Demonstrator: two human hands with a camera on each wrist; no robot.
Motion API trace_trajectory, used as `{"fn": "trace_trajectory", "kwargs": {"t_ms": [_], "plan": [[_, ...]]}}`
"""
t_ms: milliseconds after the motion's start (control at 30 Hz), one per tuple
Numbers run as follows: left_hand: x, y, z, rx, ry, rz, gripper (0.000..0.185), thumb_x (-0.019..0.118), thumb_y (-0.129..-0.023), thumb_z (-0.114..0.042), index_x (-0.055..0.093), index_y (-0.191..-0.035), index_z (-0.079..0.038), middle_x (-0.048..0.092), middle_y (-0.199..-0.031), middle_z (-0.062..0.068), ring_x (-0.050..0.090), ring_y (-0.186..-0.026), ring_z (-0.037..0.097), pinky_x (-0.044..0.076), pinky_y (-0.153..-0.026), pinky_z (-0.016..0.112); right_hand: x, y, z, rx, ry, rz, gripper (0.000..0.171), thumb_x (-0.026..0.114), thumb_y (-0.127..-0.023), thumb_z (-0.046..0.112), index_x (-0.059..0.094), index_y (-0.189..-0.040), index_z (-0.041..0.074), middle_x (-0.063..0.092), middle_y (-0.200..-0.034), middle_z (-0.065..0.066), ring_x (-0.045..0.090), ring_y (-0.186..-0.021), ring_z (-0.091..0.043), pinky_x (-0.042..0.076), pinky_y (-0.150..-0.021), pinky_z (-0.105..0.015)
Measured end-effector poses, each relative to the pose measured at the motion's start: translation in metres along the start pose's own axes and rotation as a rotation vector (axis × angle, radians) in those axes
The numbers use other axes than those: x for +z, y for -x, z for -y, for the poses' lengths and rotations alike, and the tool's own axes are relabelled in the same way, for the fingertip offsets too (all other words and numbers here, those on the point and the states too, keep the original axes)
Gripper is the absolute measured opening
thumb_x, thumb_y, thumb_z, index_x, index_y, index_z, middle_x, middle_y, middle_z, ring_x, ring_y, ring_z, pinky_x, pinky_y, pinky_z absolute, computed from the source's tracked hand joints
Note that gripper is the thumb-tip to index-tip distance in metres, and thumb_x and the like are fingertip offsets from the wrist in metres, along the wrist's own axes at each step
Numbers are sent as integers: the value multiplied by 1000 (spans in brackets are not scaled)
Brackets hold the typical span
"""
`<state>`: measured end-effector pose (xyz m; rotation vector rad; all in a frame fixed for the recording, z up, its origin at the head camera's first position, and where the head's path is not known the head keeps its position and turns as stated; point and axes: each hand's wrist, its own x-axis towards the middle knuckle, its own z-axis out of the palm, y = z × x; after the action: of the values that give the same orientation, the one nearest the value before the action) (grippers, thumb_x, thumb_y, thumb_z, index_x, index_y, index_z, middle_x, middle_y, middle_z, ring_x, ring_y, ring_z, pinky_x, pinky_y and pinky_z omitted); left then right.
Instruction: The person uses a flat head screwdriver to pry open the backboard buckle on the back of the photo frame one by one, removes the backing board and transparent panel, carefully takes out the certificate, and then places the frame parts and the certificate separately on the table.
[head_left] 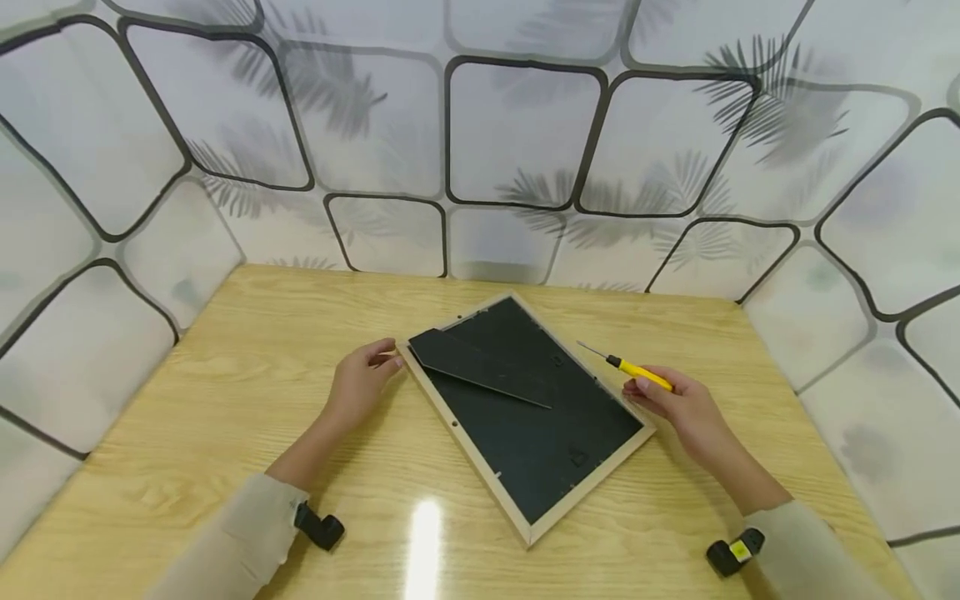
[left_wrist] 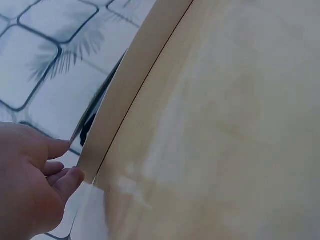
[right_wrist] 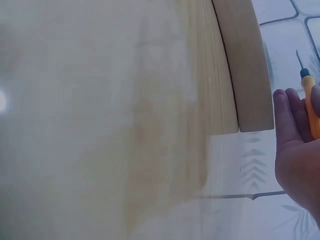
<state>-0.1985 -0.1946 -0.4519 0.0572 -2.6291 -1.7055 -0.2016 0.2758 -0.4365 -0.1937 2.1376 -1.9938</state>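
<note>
A picture frame [head_left: 525, 417] is lying face down on the wooden table [head_left: 225, 375], with its black back board [head_left: 540, 433] turned up. A black stand flap [head_left: 480, 367] is sticking out across the board. The frame is being steadied by the left hand [head_left: 362, 379] at its left corner — the fingers [left_wrist: 62, 147] are only loosely bent and are touching the pale wood edge, with nothing gripped, likely so the frame is kept from sliding. A small yellow screwdriver [head_left: 637, 371] is being held in the right hand [head_left: 678, 404], with fingers [right_wrist: 287, 112] curled around the handle and the thin metal tip pointed up and away over the frame's right edge — probably kept ready for the back. A tiled wall [head_left: 517, 133] is standing close behind. Nothing is lying between the hands and the frame.
</note>
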Motion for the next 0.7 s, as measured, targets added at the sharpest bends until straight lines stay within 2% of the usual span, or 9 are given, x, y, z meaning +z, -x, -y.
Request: {"fn": "trace_trajectory", "kwargs": {"t_ms": [167,333,533,700], "plan": [[16,27,-5,-40,29,41,48,62,-102,-19,52,-146,-4,55,-146,14,58,-129,30,53,-99,40,-5,-15,-3,9,7,52,46,63,-101,17,52,-135,-11,75,-109,3,72,-103,-9,56,-90,-25],[31,43,-8,-24,69,94,51,64,-100,-18,50,-147,-2,55,-146,15,58,-129,30,53,-100,40,-5,-23,-7,-6,3,83,33,62,-101,15,61,-129,-3,75,-108,3,72,-103,-9,55,-91,-25],[39,49,-7,10,72,110,62,68,-98,-22,43,-151,0,45,-153,19,56,-131,32,53,-100,39,2,-23,-8,25,10,90,28,63,-101,16,62,-126,2,74,-108,5,71,-103,-8,55,-91,-24],[38,43,-8,16,81,96,64,69,-97,-20,42,-152,-1,42,-154,19,55,-131,33,50,-104,44,11,-18,-6,32,30,74,34,64,-100,18,60,-129,0,74,-108,6,70,-104,-6,55,-92,-23]]}}
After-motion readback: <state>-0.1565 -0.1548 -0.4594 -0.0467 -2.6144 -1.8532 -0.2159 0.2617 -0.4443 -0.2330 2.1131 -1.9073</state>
